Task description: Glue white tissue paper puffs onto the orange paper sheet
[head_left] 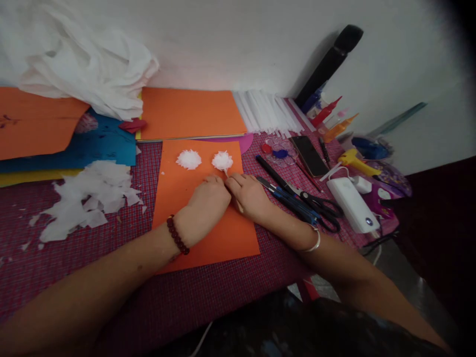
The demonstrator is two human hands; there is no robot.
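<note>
Two fluffy white tissue-paper tufts, a left tuft (189,159) and a right tuft (222,161), lie near the top of an orange paper sheet (208,248). Just under the right tuft my two hands meet over the sheet. My right hand (248,196) has its fingers closed around a thin pale stick (226,172), whose upper end reaches the tuft's lower edge. My left hand (211,198) is closed beside it, knuckles up, with its fingertips hidden; what it pinches cannot be seen.
Torn white tissue (92,193) is heaped at left, below crumpled white cloth or paper (85,64). On the right lie scissors (320,206), a cutter knife (282,193), a phone (310,154), a yellow glue gun (359,162) and a white power bank (351,204). White strips (264,111) lie behind.
</note>
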